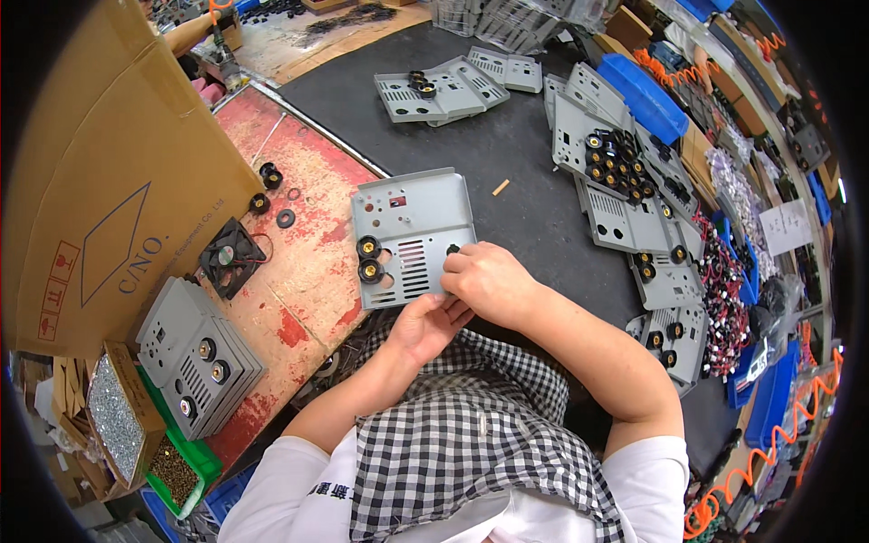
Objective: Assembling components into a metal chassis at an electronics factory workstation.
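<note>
A grey sheet-metal panel (425, 195) with slots and holes lies before me, across the edge of the red bench and the black table. Two black round parts with brass centres (369, 258) sit near its left edge. At the panel's near right corner my right hand (493, 282) is closed in a pinch; whatever it holds is hidden. A small black piece (453, 249) shows beside its fingertips. My left hand (424, 328) is palm up at the near edge, fingers curled in under the right hand. What it grips, if anything, cannot be seen.
Left stand a large cardboard box (109, 172), a black fan (233, 258), stacked panels (195, 357) and a green bin (195, 462) of brass pieces. More panels (444, 90) lie far off and along the right, some bearing black round parts (615, 163). A blue bin (643, 98) stands beyond.
</note>
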A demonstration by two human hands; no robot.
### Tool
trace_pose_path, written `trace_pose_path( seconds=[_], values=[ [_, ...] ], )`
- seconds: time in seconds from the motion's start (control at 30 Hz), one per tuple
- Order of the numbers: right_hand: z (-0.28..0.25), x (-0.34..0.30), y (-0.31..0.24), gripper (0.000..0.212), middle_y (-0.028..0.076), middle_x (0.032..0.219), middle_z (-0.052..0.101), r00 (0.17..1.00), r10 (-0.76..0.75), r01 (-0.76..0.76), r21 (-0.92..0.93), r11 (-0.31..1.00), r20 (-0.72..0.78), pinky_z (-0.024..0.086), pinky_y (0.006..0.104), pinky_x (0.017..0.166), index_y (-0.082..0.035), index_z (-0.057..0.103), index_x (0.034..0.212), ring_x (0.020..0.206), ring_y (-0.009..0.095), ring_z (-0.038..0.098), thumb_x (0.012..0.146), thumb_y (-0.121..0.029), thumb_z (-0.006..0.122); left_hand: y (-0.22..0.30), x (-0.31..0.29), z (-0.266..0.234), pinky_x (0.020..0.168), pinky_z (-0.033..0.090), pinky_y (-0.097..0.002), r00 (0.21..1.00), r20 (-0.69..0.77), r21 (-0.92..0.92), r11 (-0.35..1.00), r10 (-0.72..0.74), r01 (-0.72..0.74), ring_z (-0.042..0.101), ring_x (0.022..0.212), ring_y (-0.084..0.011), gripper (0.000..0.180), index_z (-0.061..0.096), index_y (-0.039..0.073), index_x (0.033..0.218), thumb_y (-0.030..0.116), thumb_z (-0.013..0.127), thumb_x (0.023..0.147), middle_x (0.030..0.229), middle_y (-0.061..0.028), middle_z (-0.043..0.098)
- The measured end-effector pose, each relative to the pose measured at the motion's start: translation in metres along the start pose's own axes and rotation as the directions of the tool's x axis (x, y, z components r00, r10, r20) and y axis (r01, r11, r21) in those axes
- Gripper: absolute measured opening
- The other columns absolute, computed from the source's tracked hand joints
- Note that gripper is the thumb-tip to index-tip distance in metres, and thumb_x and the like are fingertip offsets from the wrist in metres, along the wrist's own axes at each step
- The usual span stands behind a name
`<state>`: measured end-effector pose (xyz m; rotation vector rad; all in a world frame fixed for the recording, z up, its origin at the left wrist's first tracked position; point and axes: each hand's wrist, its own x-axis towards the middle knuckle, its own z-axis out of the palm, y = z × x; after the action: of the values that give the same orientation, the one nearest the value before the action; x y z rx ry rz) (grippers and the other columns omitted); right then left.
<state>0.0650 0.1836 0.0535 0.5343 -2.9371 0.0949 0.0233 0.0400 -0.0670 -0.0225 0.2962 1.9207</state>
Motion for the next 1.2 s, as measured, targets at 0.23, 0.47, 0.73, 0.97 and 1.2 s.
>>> trace_pose_path(
  seconds=[0.23,0.47,0.73,0.97,1.2],
  values=[
    [0.003,0.0,0.004,0.009,0.003,0.072,0.055,0.997,-0.024,0.026,0.021,0.999,-0.075,0.045,0.0337,0.065,-0.01,0.055,0.065,0.073,0.021,0.057,0.066,-0.015,0.063,0.0,0.0,0.009,0.104,0.033,-0.0412,1.0,-0.015,0.036,0.999,0.009,-0.008,0.052,0.111,-0.023,0.033,0.056,0.008,0.111,0.014,0.058,0.079,0.112,-0.007,0.059],
    [0.005,0.001,0.0,0.014,0.003,0.069,0.055,0.987,0.115,-0.119,-0.029,0.992,-0.115,0.043,0.0346,0.063,-0.01,0.058,0.069,0.071,0.021,0.056,0.067,-0.02,0.068,0.002,0.0,0.008,0.105,0.032,-0.0423,1.0,0.019,0.072,0.997,-0.013,0.012,0.051,0.113,-0.0235,0.03,0.058,0.008,0.104,0.017,0.061,0.075,0.112,-0.0069,0.058],
    [0.001,-0.001,0.006,0.012,0.003,0.075,0.057,0.999,-0.039,0.04,0.105,0.994,-0.008,0.047,0.0342,0.069,-0.009,0.065,0.077,0.075,0.022,0.057,0.066,-0.012,0.061,-0.001,0.002,0.001,0.106,0.032,-0.0445,0.999,-0.048,0.058,0.998,-0.009,0.012,0.05,0.115,-0.0258,0.044,0.05,0.007,0.117,0.014,0.06,0.075,0.116,-0.009,0.055],
    [-0.004,0.001,0.009,0.011,0.003,0.08,0.059,0.995,-0.102,0.098,0.153,0.983,0.02,0.049,0.0332,0.071,-0.008,0.063,0.077,0.079,0.022,0.058,0.067,-0.01,0.06,0.001,0.001,0.003,0.106,0.032,-0.0438,0.999,-0.034,0.059,0.998,-0.008,0.01,0.05,0.114,-0.0243,0.043,0.051,0.008,0.118,0.015,0.06,0.076,0.116,-0.0076,0.055],
    [-0.001,0.002,0.009,0.012,0.005,0.078,0.059,0.999,-0.031,0.028,0.125,0.992,0.019,0.048,0.0344,0.07,-0.006,0.062,0.078,0.077,0.023,0.058,0.068,-0.014,0.064,-0.002,0.004,-0.001,0.106,0.032,-0.0435,1.0,-0.02,0.07,0.998,-0.009,0.01,0.05,0.115,-0.0246,0.042,0.052,0.008,0.117,0.016,0.059,0.076,0.116,-0.0078,0.056]
  ],
)
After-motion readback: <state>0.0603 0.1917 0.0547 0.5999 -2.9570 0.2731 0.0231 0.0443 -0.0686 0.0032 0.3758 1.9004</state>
